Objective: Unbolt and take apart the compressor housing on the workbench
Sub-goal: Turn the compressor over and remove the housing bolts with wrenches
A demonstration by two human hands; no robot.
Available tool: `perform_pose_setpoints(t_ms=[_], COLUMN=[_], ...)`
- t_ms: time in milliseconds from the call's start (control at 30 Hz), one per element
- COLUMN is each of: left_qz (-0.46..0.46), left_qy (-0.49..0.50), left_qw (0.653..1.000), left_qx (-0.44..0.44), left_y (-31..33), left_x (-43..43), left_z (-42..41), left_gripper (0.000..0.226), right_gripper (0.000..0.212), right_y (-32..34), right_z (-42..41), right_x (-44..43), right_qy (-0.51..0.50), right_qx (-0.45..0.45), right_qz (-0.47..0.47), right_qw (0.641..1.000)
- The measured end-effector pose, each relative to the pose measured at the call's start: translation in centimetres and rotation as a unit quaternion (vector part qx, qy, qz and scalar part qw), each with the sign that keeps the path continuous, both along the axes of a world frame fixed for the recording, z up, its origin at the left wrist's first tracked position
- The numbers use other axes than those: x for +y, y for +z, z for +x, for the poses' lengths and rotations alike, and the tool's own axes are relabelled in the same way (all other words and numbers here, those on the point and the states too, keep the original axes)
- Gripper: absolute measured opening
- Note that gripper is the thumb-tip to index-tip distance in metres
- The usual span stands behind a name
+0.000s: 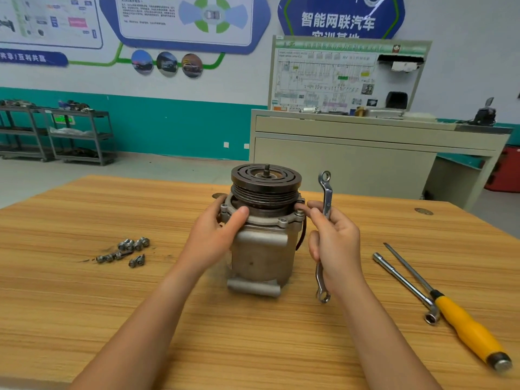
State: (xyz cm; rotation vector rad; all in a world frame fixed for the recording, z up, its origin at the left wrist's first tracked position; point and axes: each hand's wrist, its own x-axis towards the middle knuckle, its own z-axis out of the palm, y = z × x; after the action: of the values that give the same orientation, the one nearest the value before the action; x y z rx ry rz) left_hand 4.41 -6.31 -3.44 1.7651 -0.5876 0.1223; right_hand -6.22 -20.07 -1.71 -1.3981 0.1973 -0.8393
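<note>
Compressor: grey cast-metal compressor housing (260, 249) with dark grooved pulley, upright mid-tabletop (84, 319).
Left hand (216, 235): grips its flange.
Right hand (334, 243): holds silver ring spanner (325, 220), fingertips on the flange.

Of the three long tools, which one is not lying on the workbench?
The ring spanner, held upright in the right hand; the socket wrench and the yellow-handled screwdriver lie flat.
</note>
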Motion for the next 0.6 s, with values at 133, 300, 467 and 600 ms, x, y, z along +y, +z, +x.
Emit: perform_pose_setpoints(t_ms=[133,300,467,600], left_qz=[0.002,-0.091,-0.107,-0.104], left_qy=[-0.064,-0.041,-0.039,-0.051], left_qw=[0.997,0.994,0.992,0.993], left_qx=[0.037,0.051,0.044,0.037], left_y=[0.2,-0.7,-1.1,-1.1], left_x=[-0.1,-1.6,-1.9,-1.8], left_z=[1.9,1.3,1.4,1.8], left_gripper=[0.055,0.049,0.05,0.052], right_gripper=[0.02,0.035,0.034,0.021], right_y=[-1.0,-0.5,2.1,3.9], right_z=[-2.5,-5.4,-6.0,-5.7], right_x=[-0.5,-2.5,-2.7,-2.6], right_qy=[-0.031,-0.089,-0.087,-0.063], right_qx=[0.038,0.204,0.287,0.286], right_qz=[-0.078,-0.352,-0.495,-0.472], right_qw=[0.996,0.909,0.816,0.831])
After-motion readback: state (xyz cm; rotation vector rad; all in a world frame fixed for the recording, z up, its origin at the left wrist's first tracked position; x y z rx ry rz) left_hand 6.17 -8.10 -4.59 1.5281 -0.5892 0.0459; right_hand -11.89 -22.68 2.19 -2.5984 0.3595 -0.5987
